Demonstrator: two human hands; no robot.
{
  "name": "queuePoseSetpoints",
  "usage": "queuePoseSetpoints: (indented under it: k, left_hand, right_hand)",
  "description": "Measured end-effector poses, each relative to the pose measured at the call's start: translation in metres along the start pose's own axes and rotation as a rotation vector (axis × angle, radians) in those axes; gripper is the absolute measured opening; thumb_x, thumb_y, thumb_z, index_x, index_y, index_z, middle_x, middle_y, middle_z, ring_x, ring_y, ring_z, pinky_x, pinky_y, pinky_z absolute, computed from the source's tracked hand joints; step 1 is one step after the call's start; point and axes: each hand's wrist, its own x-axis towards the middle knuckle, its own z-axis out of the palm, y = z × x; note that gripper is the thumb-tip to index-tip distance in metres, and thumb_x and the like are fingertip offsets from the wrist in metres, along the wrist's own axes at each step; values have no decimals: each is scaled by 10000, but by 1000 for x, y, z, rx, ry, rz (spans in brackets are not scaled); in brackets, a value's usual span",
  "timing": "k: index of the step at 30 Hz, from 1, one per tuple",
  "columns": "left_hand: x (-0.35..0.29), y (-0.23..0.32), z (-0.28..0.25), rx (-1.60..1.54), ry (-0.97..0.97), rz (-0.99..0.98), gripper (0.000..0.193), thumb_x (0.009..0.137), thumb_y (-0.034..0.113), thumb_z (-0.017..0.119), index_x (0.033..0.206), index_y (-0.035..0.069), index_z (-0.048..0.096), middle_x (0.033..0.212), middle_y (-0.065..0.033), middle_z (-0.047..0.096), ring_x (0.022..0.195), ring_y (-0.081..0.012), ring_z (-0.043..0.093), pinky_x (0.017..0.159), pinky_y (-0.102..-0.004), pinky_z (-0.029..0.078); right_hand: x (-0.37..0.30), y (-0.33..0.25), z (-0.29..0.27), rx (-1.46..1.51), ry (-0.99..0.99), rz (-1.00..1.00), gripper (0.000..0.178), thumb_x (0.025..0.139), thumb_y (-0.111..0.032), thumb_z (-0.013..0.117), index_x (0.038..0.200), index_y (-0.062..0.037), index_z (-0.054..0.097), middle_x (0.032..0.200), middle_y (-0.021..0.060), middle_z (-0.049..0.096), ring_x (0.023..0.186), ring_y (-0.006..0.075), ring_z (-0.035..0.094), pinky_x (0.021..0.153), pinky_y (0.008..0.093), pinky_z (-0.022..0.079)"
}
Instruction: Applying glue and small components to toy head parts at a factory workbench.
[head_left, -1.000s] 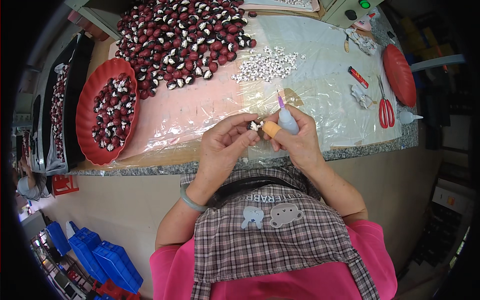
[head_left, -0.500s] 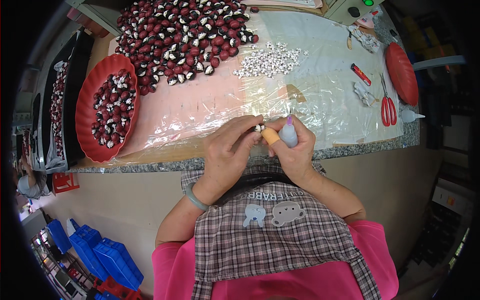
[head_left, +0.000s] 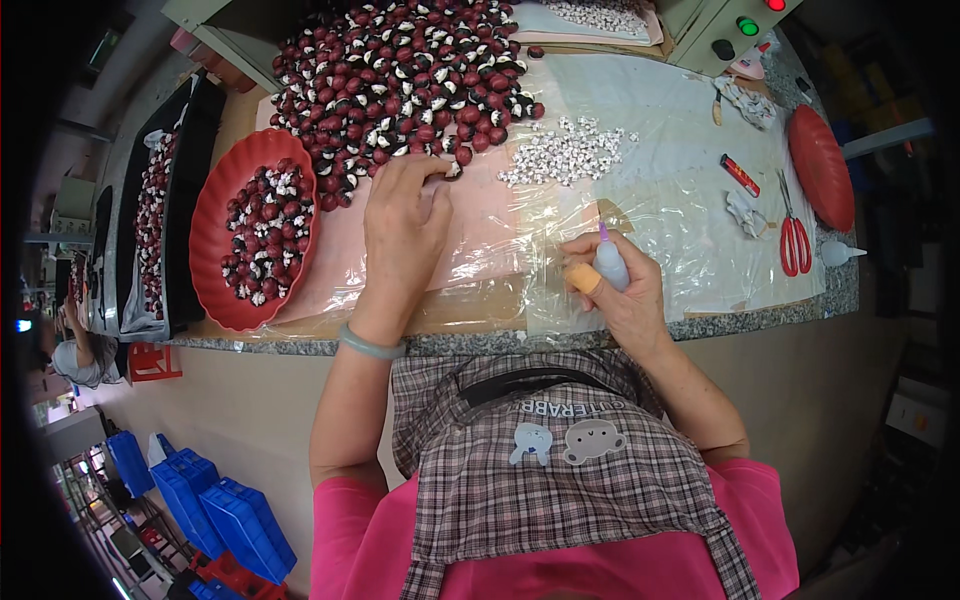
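My left hand [head_left: 405,225] reaches to the near edge of a heap of dark red and black balls with white patches [head_left: 400,95]. Its fingertips touch a dark and white ball [head_left: 453,170], while the thumb stays apart from it. My right hand [head_left: 628,290] grips a small translucent squeeze bottle [head_left: 610,265] whose purple tip points up and away from me. Orange tape wraps the right thumb. Beyond that hand lies a scatter of small white popcorn-shaped pieces [head_left: 570,150] on the plastic-covered table [head_left: 470,250].
To the left stands a red scalloped bowl [head_left: 215,290] of balls with white bits; a black tray [head_left: 190,200] is beside it. Rightward lie red-handled scissors [head_left: 795,245], a red tube [head_left: 740,174], crumpled tissue [head_left: 748,214], another bottle [head_left: 838,253] and a red dish [head_left: 825,165].
My left hand has left the right hand and moved away to the heap's edge. The right hand still grips the bottle, slightly farther right. The view has shifted a little.
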Motion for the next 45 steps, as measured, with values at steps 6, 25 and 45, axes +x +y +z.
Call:
queuePoseSetpoints:
  k: [6,25,45]
  left_hand:
    - [16,-4,15,431,44,329,214,747,32,660,952,62,607,932,-99,615,819,-293,545,722,-380,466]
    - [-23,7,9,-424,-224,-208,82,842,3,632,914,-2,592,867,-36,571,686,-117,546,580,-223,443]
    - [-63,30,20,-1411,-419,-691,283,905,52,594,1179,-18,598,1020,-84,643,840,-115,618,706,-191,500]
  right_hand:
    - [-1,-1,0,-13,7,-26,211,883,-104,646,1062,2,608,795,21,613,608,46,493,543,187,405]
    - [1,-4,-34,18,-19,-201,257,880,-74,606,1123,-27,540,931,83,572,724,117,600,516,195,453]
    - [-10,-35,-20,-71,174,-284,441,885,-142,646,1263,8,475,954,107,633,648,88,582,507,174,423]
